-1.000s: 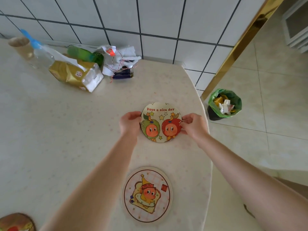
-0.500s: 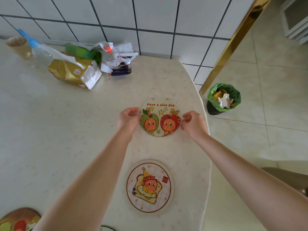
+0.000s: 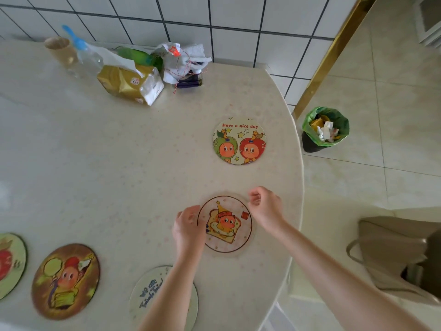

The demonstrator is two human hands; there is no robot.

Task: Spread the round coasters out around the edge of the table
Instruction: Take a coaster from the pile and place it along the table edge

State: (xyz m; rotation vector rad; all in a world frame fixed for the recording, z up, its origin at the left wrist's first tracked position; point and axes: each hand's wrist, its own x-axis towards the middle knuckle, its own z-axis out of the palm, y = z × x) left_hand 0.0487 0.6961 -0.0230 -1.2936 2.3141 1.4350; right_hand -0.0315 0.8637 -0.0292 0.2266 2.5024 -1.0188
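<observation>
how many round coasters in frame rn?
5. "Have a nice day" coaster near the right edge; toast coaster between both hands; "We are" coaster under the left forearm; brown coaster lower left; one cropped at the left border.

Likely a home kitchen, tiled wall [image 3: 238, 39], table [image 3: 119, 163], lined bin [image 3: 325, 127]

Clutter [image 3: 133, 77] blocks far edge; table [image 3: 119, 175] centre free.
</observation>
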